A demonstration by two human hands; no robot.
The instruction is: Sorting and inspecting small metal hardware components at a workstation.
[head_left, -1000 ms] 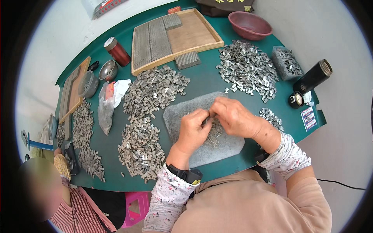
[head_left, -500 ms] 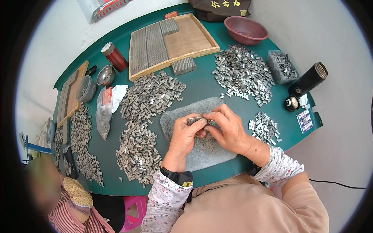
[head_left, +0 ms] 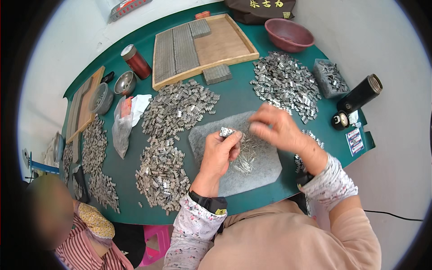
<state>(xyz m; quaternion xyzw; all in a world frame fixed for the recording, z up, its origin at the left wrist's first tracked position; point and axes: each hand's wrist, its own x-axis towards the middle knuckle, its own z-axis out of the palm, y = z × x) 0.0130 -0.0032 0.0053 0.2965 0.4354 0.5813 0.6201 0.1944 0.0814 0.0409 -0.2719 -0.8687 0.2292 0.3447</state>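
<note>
My left hand (head_left: pixel 218 153) is closed around a small block of toothed metal pieces (head_left: pixel 226 132), pinched between thumb and fingers above a grey felt mat (head_left: pixel 265 173). Just right of that block, my right hand (head_left: pixel 281 130) is lifted over the mat's far right part with its fingers bent. Motion smears its fingertips, and whether anything sits between them does not show. Below and between the hands, a loose heap of thin shiny metal pins (head_left: pixel 245 157) lies on the mat. My right wrist partly covers a small pile of toothed metal pieces (head_left: pixel 314 138).
Larger piles of metal pieces lie left (head_left: pixel 162 171) and far right (head_left: pixel 288 85). Behind stands a wooden tray (head_left: pixel 225 49) with rows of metal strips. A red bowl (head_left: pixel 290 38), a black flask (head_left: pixel 360 94) and a red tumbler (head_left: pixel 136 63) stand around. Another person (head_left: pixel 90 229) sits at left.
My right hand has come away from the block and moved up and right. The left hand keeps its hold, and more of the pins now shows.
</note>
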